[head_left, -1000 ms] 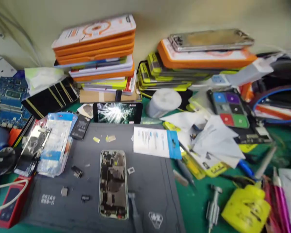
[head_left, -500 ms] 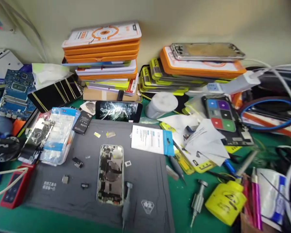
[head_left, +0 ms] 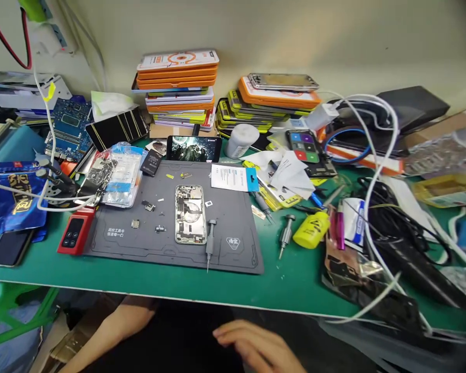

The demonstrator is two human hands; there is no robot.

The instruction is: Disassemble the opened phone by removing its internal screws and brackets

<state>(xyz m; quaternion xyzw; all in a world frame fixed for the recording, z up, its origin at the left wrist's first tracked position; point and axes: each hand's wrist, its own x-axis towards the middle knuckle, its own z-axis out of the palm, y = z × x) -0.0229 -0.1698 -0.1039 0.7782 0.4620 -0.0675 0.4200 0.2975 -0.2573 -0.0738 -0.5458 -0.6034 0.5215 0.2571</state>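
My right hand is below the desk's front edge, over dark clothing. Its fingers are loosely stretched, with nothing visible in them. My left forearm reaches up to the desk edge, and the fingers of that hand are hidden. On the grey work mat lies an opened phone with its inner parts exposed. A grey screwdriver lies just right of the phone. Small loose parts, among them a black piece and a metal piece, are scattered on the mat's left side.
A second screwdriver and a yellow bottle stand or lie right of the mat. A red device is at its left. Behind are a lit phone screen and stacked boxes. White cables loop across the right.
The view has pulled back and shifted, so the desk's front edge, my right hand and left forearm now show. The phone and tools on the mat appear unmoved.
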